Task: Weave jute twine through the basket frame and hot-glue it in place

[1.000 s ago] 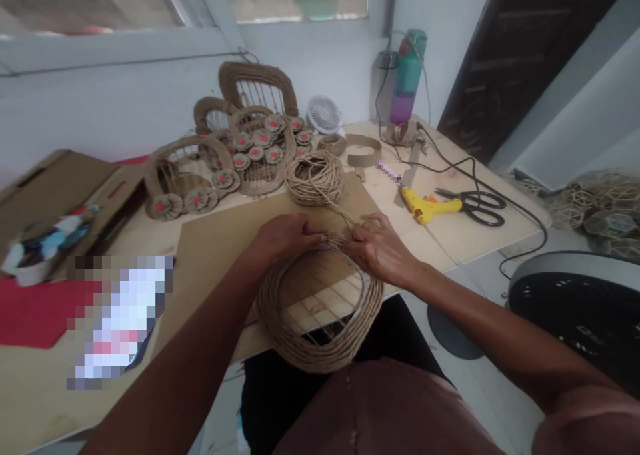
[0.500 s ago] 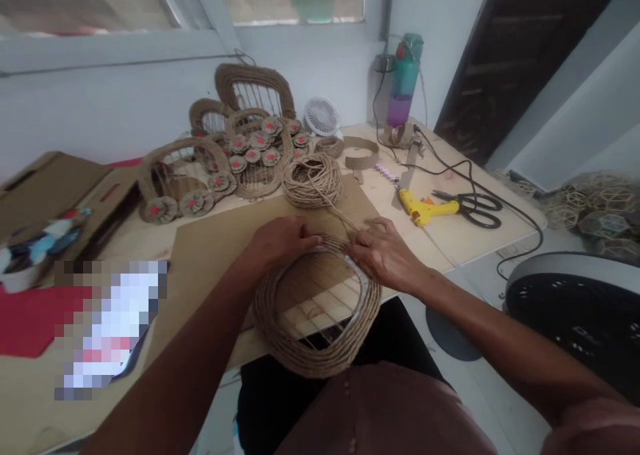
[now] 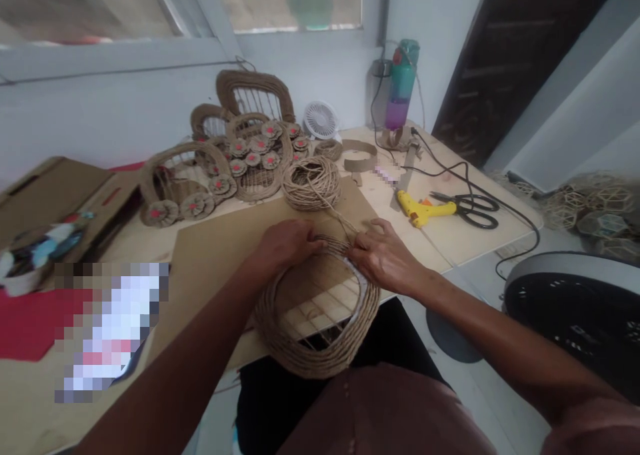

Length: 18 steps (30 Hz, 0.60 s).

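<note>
A round frame point(image 3: 320, 361) wound with rows of brown twine leans from the table edge over my lap, strings crossing its middle. My left hand point(image 3: 290, 245) is closed on its upper left rim, thumb on the twine rows. At the upper right of the rim, my right hand point(image 3: 377, 255) pinches the twine point(image 3: 345, 223) against the ring. That strand runs back to a twine coil point(image 3: 313, 183) on the brown board point(image 3: 210, 255). A whitish strip shows along the ring's inner right edge. My fingertips partly hide the rim between the hands.
Twine-wrapped frames with paper flowers point(image 3: 200, 205) stand at the back left. To the right lie a yellow glue gun point(image 3: 425, 209), black-handled scissors point(image 3: 480, 213) and a cable. A small white fan point(image 3: 321, 120) and a teal-purple bottle point(image 3: 401, 85) stand behind. A blurred-out bright object point(image 3: 117, 328) lies left.
Both hands keep their hold on the ring, and the left fingers have shifted slightly along the rim. The view has tilted a little.
</note>
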Tool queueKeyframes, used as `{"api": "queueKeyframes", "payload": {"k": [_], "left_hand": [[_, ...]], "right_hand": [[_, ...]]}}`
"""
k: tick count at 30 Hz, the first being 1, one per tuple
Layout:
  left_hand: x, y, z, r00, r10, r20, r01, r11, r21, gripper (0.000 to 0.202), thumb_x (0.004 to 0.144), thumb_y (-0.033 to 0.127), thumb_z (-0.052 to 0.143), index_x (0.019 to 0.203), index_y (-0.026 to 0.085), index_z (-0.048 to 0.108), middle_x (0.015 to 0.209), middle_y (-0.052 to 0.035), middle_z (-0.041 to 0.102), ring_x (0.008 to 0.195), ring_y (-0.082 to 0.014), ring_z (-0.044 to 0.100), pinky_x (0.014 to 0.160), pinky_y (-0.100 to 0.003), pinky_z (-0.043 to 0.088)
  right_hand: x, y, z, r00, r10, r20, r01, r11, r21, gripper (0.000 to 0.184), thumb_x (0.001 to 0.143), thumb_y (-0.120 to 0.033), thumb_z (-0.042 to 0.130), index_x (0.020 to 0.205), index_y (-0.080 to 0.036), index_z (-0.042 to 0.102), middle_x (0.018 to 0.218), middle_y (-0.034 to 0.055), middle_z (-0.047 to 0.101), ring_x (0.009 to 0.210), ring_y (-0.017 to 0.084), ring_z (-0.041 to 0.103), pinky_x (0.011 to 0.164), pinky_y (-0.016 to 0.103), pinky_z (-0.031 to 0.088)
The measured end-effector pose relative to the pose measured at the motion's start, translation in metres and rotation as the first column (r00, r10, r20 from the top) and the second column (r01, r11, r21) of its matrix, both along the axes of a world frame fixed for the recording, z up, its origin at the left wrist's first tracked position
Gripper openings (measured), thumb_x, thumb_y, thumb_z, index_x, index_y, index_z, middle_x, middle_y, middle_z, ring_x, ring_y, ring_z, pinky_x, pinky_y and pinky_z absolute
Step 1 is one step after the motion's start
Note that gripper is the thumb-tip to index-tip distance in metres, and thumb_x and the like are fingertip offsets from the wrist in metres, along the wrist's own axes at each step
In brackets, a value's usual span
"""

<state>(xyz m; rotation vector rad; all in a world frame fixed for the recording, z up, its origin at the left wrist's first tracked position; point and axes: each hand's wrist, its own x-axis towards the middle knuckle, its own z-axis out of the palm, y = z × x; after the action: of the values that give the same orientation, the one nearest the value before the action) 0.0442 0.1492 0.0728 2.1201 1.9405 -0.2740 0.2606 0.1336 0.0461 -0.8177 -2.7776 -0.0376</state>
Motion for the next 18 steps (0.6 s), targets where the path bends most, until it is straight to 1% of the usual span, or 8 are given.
{"api": "queueKeyframes", "payload": {"k": [2,6,9,14,18], "left_hand": [[0.001,0.001,-0.002,1.0,-0.011,0.02,0.011,1.0,0.0,0.033,0.084,0.053,0.055,0.078,0.021,0.062,0.076,-0.0045,0.068,0.073,-0.0213,0.062,0.059,-0.03,0.035],[0.002,0.005,-0.013,0.999,-0.018,0.048,0.017,1.0,0.018,0.034,0.079,0.056,0.06,0.079,0.022,0.062,0.076,-0.0048,0.068,0.072,-0.022,0.062,0.057,-0.031,0.034],[0.0,0.006,-0.018,0.997,-0.037,0.064,0.035,0.999,0.03,0.036,0.079,0.057,0.058,0.078,0.022,0.061,0.075,-0.0054,0.067,0.072,-0.0224,0.062,0.057,-0.032,0.033],[-0.001,0.003,-0.018,0.996,-0.07,0.057,0.068,0.996,0.05,0.034,0.082,0.055,0.055,0.081,0.022,0.061,0.079,-0.0065,0.068,0.077,-0.0241,0.063,0.061,-0.032,0.036],[0.002,0.002,-0.016,0.996,-0.071,0.05,0.069,0.996,0.048,0.033,0.082,0.055,0.055,0.081,0.022,0.062,0.078,-0.0062,0.068,0.079,-0.0245,0.063,0.062,-0.032,0.037]], "right_hand": [[0.0,0.0,-0.001,1.0,0.001,-0.002,-0.001,1.0,0.01,0.026,0.098,-0.021,0.044,0.092,-0.019,0.069,0.084,0.0039,0.061,0.08,0.018,0.052,0.103,0.044,0.019],[0.0,-0.002,-0.001,1.0,-0.004,0.0,0.004,0.999,0.033,0.024,0.098,-0.02,0.045,0.093,-0.019,0.069,0.082,0.0027,0.059,0.078,0.017,0.051,0.103,0.045,0.02],[0.0,-0.002,0.0,1.0,-0.011,0.013,0.01,0.999,0.043,0.024,0.098,-0.021,0.046,0.091,-0.019,0.068,0.083,0.0027,0.06,0.078,0.017,0.051,0.102,0.043,0.021],[0.005,0.0,0.003,0.999,-0.028,0.039,0.026,0.998,0.049,0.025,0.098,-0.021,0.045,0.091,-0.019,0.069,0.084,0.0036,0.061,0.079,0.018,0.052,0.099,0.043,0.021],[0.019,-0.002,0.004,0.997,-0.053,0.06,0.05,0.997,0.057,0.024,0.098,-0.022,0.045,0.101,-0.019,0.069,0.085,0.0041,0.063,0.078,0.018,0.053,0.094,0.042,0.023]]}}
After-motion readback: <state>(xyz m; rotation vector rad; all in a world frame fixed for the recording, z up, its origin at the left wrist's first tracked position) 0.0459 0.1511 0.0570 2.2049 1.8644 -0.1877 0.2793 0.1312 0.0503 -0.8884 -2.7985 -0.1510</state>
